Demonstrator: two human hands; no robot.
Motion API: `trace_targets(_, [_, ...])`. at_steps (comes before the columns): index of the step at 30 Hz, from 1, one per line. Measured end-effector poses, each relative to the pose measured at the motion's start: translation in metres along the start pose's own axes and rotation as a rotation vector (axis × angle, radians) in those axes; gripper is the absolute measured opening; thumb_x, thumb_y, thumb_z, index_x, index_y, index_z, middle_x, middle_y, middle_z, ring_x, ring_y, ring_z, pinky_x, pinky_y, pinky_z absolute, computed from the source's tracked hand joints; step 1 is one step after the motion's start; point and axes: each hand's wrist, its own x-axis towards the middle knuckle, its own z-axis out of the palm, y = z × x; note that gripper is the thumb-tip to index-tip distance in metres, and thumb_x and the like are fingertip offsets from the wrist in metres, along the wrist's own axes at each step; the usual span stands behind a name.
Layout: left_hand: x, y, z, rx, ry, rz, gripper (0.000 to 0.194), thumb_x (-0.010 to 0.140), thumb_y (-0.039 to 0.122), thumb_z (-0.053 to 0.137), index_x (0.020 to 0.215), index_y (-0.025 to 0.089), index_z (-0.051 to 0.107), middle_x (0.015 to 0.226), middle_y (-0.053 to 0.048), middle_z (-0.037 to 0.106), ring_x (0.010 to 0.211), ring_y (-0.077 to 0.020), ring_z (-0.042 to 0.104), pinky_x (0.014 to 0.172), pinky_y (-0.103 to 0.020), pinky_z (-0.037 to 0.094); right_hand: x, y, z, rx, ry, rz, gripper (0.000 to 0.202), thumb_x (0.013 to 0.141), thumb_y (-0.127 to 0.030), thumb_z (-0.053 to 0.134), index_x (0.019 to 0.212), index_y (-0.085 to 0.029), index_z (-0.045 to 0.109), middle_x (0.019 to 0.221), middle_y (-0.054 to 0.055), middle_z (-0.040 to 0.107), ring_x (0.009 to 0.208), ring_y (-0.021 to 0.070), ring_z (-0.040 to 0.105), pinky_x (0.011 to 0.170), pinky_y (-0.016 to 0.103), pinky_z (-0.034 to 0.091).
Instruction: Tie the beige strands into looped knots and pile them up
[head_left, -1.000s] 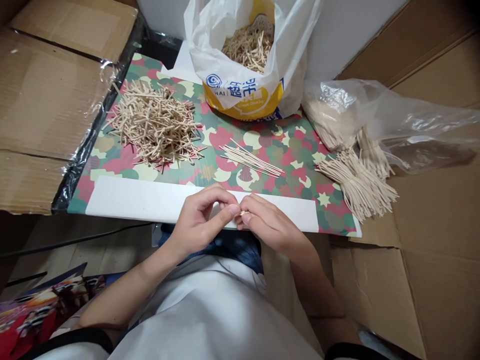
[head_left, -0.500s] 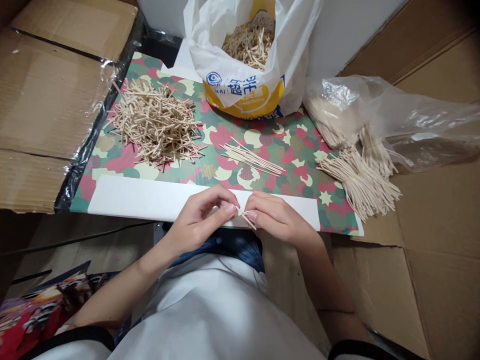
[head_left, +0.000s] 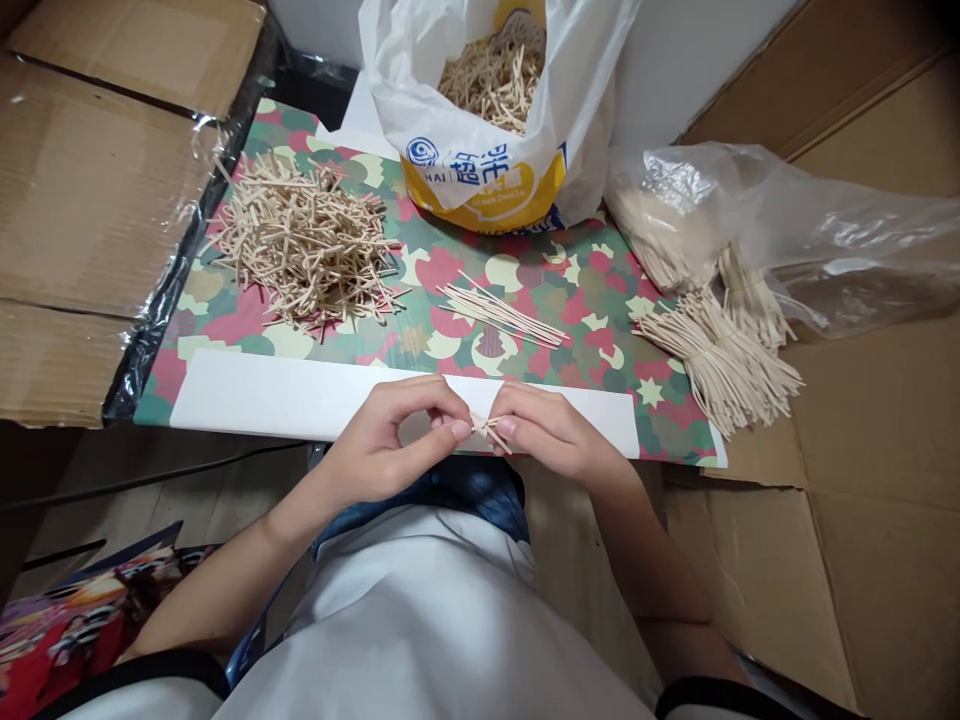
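Between my two hands is a small knotted piece of thin pale sticks (head_left: 481, 425), its short ends crossing and sticking out. My left hand (head_left: 409, 430) pinches its left side between thumb and fingertips. On the other side, my right hand (head_left: 547, 430) grips the right ends with thumb and forefinger. Both hands are just above the white strip (head_left: 262, 400) at the table's near edge. Beyond them lies a small row of loose straight sticks (head_left: 504, 315). The fingers partly cover the held piece.
A heap of short knotted pieces (head_left: 307, 240) lies at left. A white and yellow plastic bag (head_left: 487, 185) holding more stands behind. At right are tied stick bundles (head_left: 720, 350) and a clear plastic bag (head_left: 825, 220). Cardboard (head_left: 112, 190) flanks the patterned tabletop (head_left: 427, 360).
My fingertips have drawn slightly apart, so more of the crossed sticks shows between them. The view has shifted a little; the heap and bundles stay as they were.
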Motion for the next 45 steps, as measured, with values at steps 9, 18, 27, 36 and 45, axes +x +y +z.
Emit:
trace_targets(9, [0.005,0.007,0.000,0.111,-0.140,-0.031,0.015,0.082,0.022,0.055,0.072,0.014,0.062,0.063,-0.001,0.058,0.059,-0.0105,0.049,0.058,-0.022,0.041,0.009,-0.008,-0.001,-0.061,-0.183,0.049,0.036,0.092,-0.048,0.040,0.073,-0.019,0.047,0.068,-0.003,0.050,0.066,0.0113,0.047,0.060,0.023,0.035])
trace_targets(18, [0.001,0.008,-0.002,0.051,-0.153,-0.075,0.014,0.083,0.020,0.056,0.072,0.014,0.061,0.066,0.000,0.058,0.061,-0.0099,0.048,0.060,-0.021,0.039,0.006,-0.006,0.010,0.052,-0.079,0.109,0.031,0.092,-0.036,0.044,0.066,-0.018,0.046,0.059,-0.004,0.052,0.056,0.0093,0.047,0.055,0.022,0.033])
trace_targets(27, [-0.004,0.006,-0.003,0.033,-0.112,-0.103,0.013,0.084,0.022,0.056,0.074,0.014,0.062,0.066,0.001,0.058,0.061,-0.0100,0.047,0.060,-0.022,0.037,0.004,-0.001,0.004,0.249,-0.114,0.131,0.032,0.093,-0.045,0.041,0.079,-0.018,0.052,0.067,-0.002,0.057,0.064,0.0107,0.053,0.062,0.023,0.038])
trace_targets(36, [-0.004,0.004,-0.004,0.092,-0.094,-0.120,0.014,0.086,0.020,0.052,0.076,0.013,0.059,0.069,0.001,0.055,0.066,-0.0092,0.048,0.063,-0.020,0.038,-0.010,0.009,0.009,0.301,-0.140,0.265,0.030,0.090,-0.047,0.045,0.085,-0.018,0.054,0.066,-0.002,0.061,0.067,0.0123,0.053,0.064,0.024,0.037])
trace_targets(45, [-0.009,0.004,-0.019,0.222,-0.094,-0.102,0.014,0.086,0.019,0.051,0.073,0.015,0.054,0.068,0.002,0.051,0.064,-0.0088,0.045,0.062,-0.020,0.037,-0.030,0.027,0.005,0.795,0.304,0.106,0.023,0.084,-0.021,0.046,0.062,-0.019,0.051,0.045,-0.004,0.049,0.044,0.0106,0.042,0.049,0.024,0.030])
